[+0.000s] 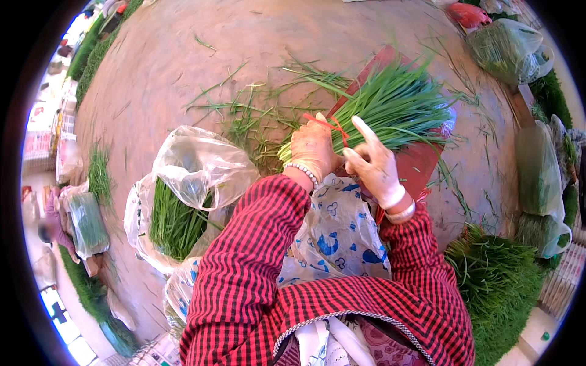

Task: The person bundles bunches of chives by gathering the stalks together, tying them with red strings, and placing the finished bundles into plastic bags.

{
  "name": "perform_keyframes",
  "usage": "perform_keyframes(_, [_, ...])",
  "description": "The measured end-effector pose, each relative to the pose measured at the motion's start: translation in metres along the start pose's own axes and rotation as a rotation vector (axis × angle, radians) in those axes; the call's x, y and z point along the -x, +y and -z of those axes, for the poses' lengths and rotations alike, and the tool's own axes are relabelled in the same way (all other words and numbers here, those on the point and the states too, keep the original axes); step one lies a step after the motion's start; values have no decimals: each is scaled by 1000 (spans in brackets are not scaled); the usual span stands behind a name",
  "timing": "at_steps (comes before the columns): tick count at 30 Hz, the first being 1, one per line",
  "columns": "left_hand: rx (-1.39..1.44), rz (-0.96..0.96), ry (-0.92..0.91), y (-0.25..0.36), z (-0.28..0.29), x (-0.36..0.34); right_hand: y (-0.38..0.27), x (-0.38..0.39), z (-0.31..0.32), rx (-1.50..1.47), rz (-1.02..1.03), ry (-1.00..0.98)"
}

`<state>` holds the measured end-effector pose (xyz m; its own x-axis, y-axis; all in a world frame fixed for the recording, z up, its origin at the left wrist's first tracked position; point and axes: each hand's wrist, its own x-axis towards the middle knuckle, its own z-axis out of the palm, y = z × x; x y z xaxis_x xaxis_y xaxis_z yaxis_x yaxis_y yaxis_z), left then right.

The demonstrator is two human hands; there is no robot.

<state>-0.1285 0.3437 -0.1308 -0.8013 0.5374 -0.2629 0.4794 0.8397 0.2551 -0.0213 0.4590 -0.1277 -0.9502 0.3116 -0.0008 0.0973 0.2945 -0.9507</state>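
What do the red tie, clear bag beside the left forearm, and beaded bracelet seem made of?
Red tie: probably plastic or cord, being a thin, curving strand; finish unclear.
Clear bag: thin, glossy plastic film; it has highlights, creases and greens showing through.
Bracelet: smooth-looking pale round beads, perhaps plastic or pearl; too small to settle.

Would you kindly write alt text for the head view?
A person's left hand grips a bunch of long green leaves with a red strip across it, the right hand close beside. The bunch lies over a red board; at left, a clear plastic bag holds more greens.
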Motion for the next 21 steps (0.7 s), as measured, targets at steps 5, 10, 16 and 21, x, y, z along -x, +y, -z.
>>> perform_keyframes(5, [-64,-94,-41,-4,-11,-5,35,-39,-19,264,196,-23])
perform_keyframes(10, [-310,-215,-163,-2,22,-1,26,-4,-3,-622,-317,-29])
perform_keyframes(16, [-154,-293,-22,19,-3,13,33,30,29,-432,-436,-134])
perform_keyframes(21, [-27,-262,-91,30,-9,14,34,29,26,-594,-421,-71])
